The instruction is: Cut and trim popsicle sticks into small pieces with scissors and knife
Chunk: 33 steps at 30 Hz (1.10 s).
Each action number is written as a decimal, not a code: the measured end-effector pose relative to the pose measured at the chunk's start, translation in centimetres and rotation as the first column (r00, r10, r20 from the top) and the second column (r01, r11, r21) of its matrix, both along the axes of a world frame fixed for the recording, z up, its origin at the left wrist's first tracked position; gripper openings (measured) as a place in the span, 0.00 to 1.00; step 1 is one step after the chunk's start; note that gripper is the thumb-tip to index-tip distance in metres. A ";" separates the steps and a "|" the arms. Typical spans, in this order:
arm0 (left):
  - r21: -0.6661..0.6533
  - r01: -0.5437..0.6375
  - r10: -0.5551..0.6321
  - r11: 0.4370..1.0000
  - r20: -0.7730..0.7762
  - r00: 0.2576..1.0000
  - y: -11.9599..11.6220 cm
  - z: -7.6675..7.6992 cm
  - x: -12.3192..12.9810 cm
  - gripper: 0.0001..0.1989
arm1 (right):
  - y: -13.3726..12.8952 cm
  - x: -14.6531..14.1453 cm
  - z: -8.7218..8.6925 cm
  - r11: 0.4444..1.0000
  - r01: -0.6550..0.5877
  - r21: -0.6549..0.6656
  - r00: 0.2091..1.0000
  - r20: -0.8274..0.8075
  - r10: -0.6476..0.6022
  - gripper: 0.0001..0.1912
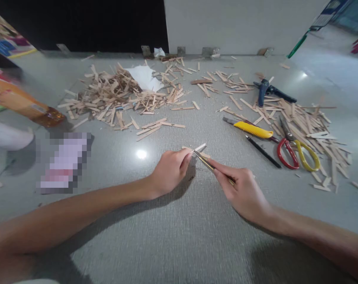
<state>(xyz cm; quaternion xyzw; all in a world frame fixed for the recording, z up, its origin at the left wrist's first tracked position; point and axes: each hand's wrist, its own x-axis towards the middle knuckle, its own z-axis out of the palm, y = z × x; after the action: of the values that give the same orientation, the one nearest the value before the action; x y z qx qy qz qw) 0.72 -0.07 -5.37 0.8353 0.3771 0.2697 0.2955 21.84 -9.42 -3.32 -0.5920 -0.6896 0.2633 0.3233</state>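
Left forearm (87, 213) and right forearm (312, 232) angle inward from the near corners above the grey tabletop (155, 244). Left hand (169, 171) pinches a pale wooden stick (200, 147), its long axis pointing forward and right. Right hand (246, 191), apart, grips a slim tool (207, 162) angled forward-left, tip beside the left fingertips. Left is nearer the stick.

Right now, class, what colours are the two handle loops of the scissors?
One red loop, one yellow loop; head view.
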 end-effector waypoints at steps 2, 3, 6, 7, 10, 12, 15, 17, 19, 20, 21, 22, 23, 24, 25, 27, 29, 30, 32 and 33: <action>0.015 -0.003 0.003 1.000 0.010 1.000 0.0 -0.1 -0.1 0.17 | 0.1 0.0 -0.1 1.000 -0.005 0.004 1.000 -0.002 0.005 0.24; 0.020 -0.009 0.008 1.000 0.014 1.000 0.0 -0.2 -0.1 0.17 | 0.1 0.0 -0.3 0.999 -0.012 0.031 1.000 0.012 0.012 0.23; 0.001 -0.027 0.027 1.000 0.023 0.999 0.0 -0.1 -0.1 0.15 | 0.1 0.1 -0.9 0.976 -0.071 0.205 0.991 0.123 0.046 0.23; -0.019 -0.032 0.033 0.999 0.032 0.999 0.0 0.0 -0.1 0.16 | 0.2 0.2 -1.2 0.959 -0.094 0.268 0.984 0.171 0.049 0.23; -0.082 -0.043 0.048 0.996 0.066 0.997 0.1 0.1 0.0 0.17 | 0.3 0.4 -2.0 0.908 -0.144 0.394 0.955 0.295 0.023 0.23; -0.084 -0.050 0.056 0.995 0.082 0.995 0.2 0.1 0.0 0.17 | 0.4 0.5 -2.3 0.881 -0.166 0.443 0.931 0.365 -0.008 0.23; -0.052 -0.055 0.059 0.997 0.073 0.996 0.2 -0.1 0.0 0.17 | 0.4 0.7 -2.6 0.846 -0.214 0.489 0.892 0.451 -0.035 0.22; -0.038 -0.053 0.055 0.998 0.053 0.997 0.3 -0.2 -0.1 0.18 | 0.4 0.8 -2.6 0.827 -0.242 0.507 0.873 0.485 -0.042 0.21; -0.029 -0.044 0.045 0.999 0.037 0.998 0.4 -0.3 -0.1 0.18 | 0.5 0.7 -2.4 0.811 -0.269 0.520 0.846 0.530 -0.059 0.20; -0.023 -0.039 0.039 0.999 0.032 0.999 0.4 -0.3 -0.1 0.18 | 0.5 0.7 -2.2 0.804 -0.288 0.521 0.825 0.561 -0.068 0.20; -0.016 -0.033 0.033 0.999 0.028 0.999 0.4 -0.3 -0.1 0.18 | 0.5 0.6 -2.1 0.799 -0.307 0.517 0.799 0.597 -0.079 0.20; -0.009 -0.027 0.027 1.000 0.023 0.999 0.4 -0.3 -0.1 0.18 | 0.5 0.6 -1.9 0.795 -0.329 0.510 0.768 0.634 -0.089 0.21; 0.002 -0.022 0.022 1.000 0.016 1.000 0.5 -0.3 -0.2 0.18 | 0.4 0.5 -1.7 0.793 -0.352 0.498 0.735 0.671 -0.095 0.22; 0.016 -0.020 0.020 1.000 0.009 1.000 0.5 -0.4 -0.2 0.18 | 0.3 0.5 -1.5 0.793 -0.373 0.483 0.704 0.703 -0.097 0.24; 0.032 -0.017 0.017 0.999 0.000 1.000 0.4 -0.4 -0.2 0.18 | 0.2 0.5 -1.4 0.795 -0.391 0.463 0.678 0.729 -0.092 0.25; 0.061 -0.010 0.011 0.998 -0.018 1.000 0.4 -0.4 -0.1 0.18 | 0.0 0.5 -1.3 0.812 -0.408 0.417 0.654 0.755 -0.059 0.28; 0.085 0.003 -0.001 0.996 -0.031 1.000 0.3 -0.4 -0.1 0.18 | -0.2 0.6 -1.4 0.844 -0.388 0.369 0.691 0.723 0.001 0.28; 0.094 0.011 -0.008 0.996 -0.036 0.999 0.3 -0.4 -0.1 0.18 | -0.3 0.7 -1.4 0.862 -0.363 0.354 0.731 0.681 0.028 0.27; 0.113 0.023 -0.018 0.993 -0.040 0.999 0.3 -0.5 0.0 0.18 | -0.3 0.8 -1.3 0.898 -0.296 0.327 0.825 0.560 0.068 0.26; 0.122 0.027 -0.022 0.992 -0.040 0.999 0.3 -0.5 0.0 0.18 | -0.3 0.8 -1.2 0.915 -0.262 0.309 0.867 0.492 0.082 0.25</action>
<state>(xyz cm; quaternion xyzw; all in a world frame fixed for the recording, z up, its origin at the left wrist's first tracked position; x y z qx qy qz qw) 0.68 0.27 -5.86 0.8616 0.3550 0.2724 0.2396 22.60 -9.68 -4.53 -0.5024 -0.8345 0.0076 0.2259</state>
